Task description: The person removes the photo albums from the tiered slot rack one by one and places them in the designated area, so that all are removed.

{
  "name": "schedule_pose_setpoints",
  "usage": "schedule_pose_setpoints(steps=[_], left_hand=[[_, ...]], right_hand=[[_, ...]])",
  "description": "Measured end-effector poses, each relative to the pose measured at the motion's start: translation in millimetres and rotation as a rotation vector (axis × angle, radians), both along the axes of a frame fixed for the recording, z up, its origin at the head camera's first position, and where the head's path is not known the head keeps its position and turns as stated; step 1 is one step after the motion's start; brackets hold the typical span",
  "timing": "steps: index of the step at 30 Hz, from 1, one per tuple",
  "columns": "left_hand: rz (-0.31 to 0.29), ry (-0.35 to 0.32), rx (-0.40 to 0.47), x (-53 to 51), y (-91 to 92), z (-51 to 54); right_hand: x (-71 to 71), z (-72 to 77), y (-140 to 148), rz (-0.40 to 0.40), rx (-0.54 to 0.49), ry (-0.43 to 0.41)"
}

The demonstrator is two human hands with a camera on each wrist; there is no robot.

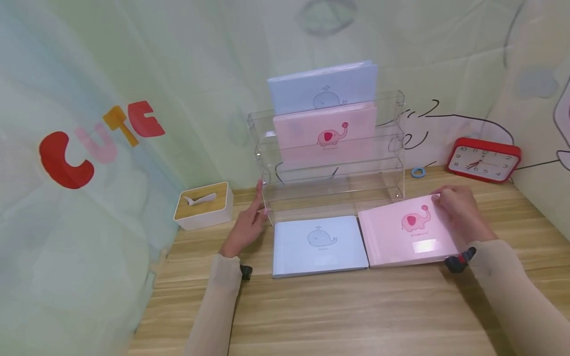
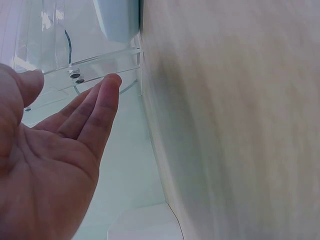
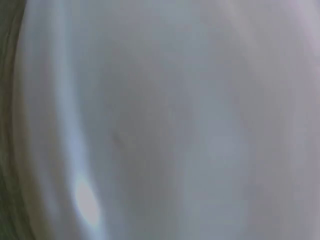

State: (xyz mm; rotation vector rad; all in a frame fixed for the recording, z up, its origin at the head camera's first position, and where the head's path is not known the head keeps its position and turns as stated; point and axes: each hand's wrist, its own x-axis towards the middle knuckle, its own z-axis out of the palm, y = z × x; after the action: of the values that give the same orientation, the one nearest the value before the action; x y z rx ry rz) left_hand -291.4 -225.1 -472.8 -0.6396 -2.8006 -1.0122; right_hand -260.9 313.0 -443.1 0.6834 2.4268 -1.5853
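My left hand [image 1: 246,228] is at the lower left side of a clear acrylic rack [image 1: 401,148]; its straight fingers [image 2: 102,110] lie against or close beside the end panel. With my right hand [image 1: 458,207] I grip the upper right edge of a pink photo album [image 1: 387,242] with an elephant on its cover. Just left of it, a pale blue album [image 1: 294,252] with a whale lies flat on the table. Two more albums stand in the rack's upper tiers: a blue whale one [image 1: 294,94] behind a pink elephant one [image 1: 298,133]. A blurred pale surface [image 3: 165,120] fills the right wrist view.
A white box with a wooden lid [image 1: 209,217] stands at left, a small white piece [image 1: 200,199] on top. Behind my right hand are a red clock [image 1: 483,160] and a blue ring [image 1: 418,172]. A printed curtain [image 1: 200,74] hangs behind the wooden table [image 1: 311,316].
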Motion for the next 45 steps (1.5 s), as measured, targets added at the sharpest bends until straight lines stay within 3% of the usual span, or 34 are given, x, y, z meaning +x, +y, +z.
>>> schedule_pose_setpoints(steps=[13,24,35,45], left_hand=[[0.014,-0.030,0.008,1.6,1.2,2.4],[0.010,-0.018,0.008,0.7,0.7,0.6],[0.005,-0.006,0.004,1.4,0.9,2.4],[0.016,-0.040,0.001,1.5,0.5,2.2]], right_hand=[[-2.0,-10.6,0.9,0.025,-0.046,-0.026],[-0.5,-15.9,1.7,0.060,-0.033,-0.065],[2.2,-16.2,7.8,0.159,-0.016,-0.042],[4.7,-17.8,0.9,0.096,0.011,0.030]])
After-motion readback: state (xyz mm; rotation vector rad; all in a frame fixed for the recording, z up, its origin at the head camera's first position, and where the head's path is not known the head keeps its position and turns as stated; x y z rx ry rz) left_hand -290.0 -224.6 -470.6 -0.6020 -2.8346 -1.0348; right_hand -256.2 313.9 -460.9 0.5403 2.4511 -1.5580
